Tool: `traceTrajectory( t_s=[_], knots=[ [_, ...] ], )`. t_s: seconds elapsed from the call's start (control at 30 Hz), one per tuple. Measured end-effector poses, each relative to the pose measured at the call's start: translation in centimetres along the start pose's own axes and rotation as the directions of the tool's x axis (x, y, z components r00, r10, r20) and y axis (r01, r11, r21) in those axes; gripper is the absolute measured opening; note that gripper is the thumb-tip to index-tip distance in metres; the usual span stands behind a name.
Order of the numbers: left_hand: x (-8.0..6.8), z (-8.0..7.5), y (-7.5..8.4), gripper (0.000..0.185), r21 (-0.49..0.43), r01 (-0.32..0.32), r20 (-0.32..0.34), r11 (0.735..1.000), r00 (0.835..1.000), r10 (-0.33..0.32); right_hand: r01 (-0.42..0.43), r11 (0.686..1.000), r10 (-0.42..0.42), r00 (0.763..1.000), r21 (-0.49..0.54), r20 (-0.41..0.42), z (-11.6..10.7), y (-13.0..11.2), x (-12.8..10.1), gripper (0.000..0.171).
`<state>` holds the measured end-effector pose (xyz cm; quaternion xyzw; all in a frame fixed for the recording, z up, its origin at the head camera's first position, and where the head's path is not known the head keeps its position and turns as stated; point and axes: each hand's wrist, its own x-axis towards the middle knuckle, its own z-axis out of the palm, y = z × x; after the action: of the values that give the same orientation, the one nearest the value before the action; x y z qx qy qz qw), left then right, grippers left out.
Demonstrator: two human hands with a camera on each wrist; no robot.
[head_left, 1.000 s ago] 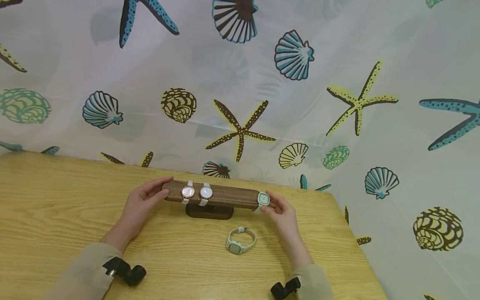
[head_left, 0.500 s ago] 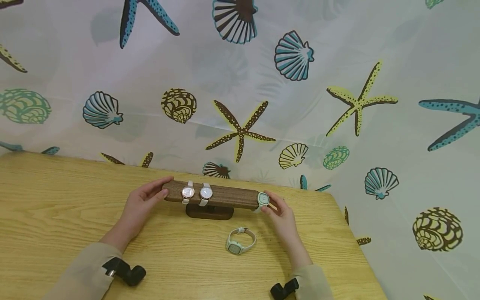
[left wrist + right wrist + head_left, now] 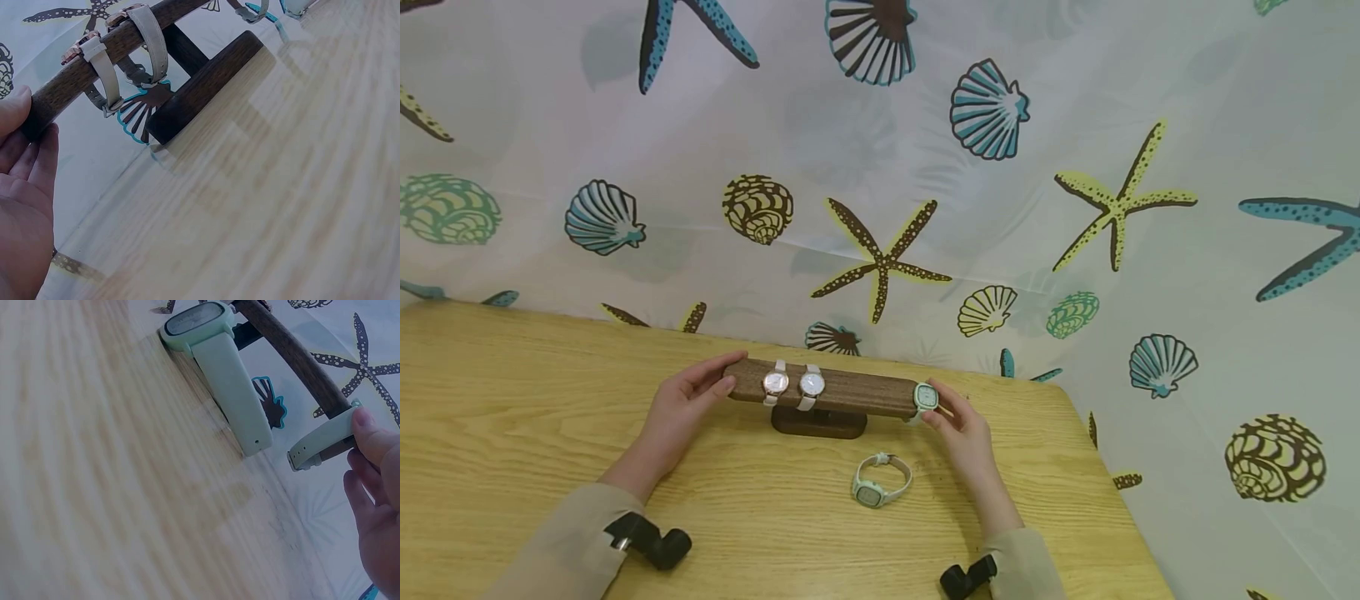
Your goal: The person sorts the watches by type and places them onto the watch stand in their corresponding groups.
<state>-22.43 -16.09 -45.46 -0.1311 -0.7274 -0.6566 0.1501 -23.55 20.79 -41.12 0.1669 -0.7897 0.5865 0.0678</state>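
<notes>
A dark wooden watch stand holds two white-strapped watches, one with a pale face and another beside it, left of its middle. My left hand grips the bar's left end, thumb in front; in the left wrist view the fingers curl under that end. At the bar's right end sits a mint green square-faced watch. My right hand pinches this watch there, the thumb on its strap in the right wrist view. A second mint green watch, its strap looped, lies in front of the stand.
The stand's oval base rests on the light wooden table. A white curtain printed with shells and starfish hangs along the back and the right side. Black camera mounts sit on both wrists.
</notes>
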Motion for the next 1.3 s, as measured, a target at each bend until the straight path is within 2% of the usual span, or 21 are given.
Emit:
traceTrajectory(
  t_s=[0.33,0.53,0.7,0.83,1.03,1.1,1.23,1.3],
  knots=[
    [0.1,-0.1,-0.1,0.043,0.007,0.003,-0.005,1.0,1.0,-0.003,0.028,0.995,-0.033,0.998,-0.099,-0.049,0.0,2.8,0.6,0.048],
    [0.2,-0.1,-0.1,0.043,0.023,0.004,-0.009,1.0,1.0,-0.004,0.107,0.986,-0.111,0.994,-0.128,-0.022,0.1,2.8,0.6,0.049],
    [0.2,-0.1,-0.1,0.044,0.035,0.009,-0.008,0.999,1.0,-0.008,0.177,0.957,-0.181,0.984,-0.232,0.004,0.3,2.7,0.7,0.05],
    [0.2,-0.1,-0.1,0.044,0.044,0.012,-0.005,0.999,1.0,-0.012,0.226,0.941,-0.223,0.974,-0.251,0.041,0.7,2.6,0.8,0.051],
    [0.4,-0.1,-0.2,0.044,0.043,0.007,0.001,0.999,1.0,-0.007,0.216,0.943,-0.213,0.976,-0.252,0.039,1.2,2.2,0.9,0.051],
    [0.3,-0.2,-0.2,0.044,0.04,0.007,0.001,0.999,1.0,-0.007,0.219,0.927,-0.219,0.975,-0.304,0.036,1.3,2.1,0.9,0.051],
    [0.2,-0.2,-0.3,0.044,0.039,0.012,-0.001,0.999,1.0,-0.012,0.273,0.866,-0.281,0.959,-0.419,0.046,1.7,1.8,1.0,0.053],
    [0.3,-0.2,-0.4,0.044,0.032,0.014,0.0,0.999,1.0,-0.014,0.309,0.847,-0.315,0.947,-0.433,0.06,2.1,1.6,1.2,0.054]
  ],
)
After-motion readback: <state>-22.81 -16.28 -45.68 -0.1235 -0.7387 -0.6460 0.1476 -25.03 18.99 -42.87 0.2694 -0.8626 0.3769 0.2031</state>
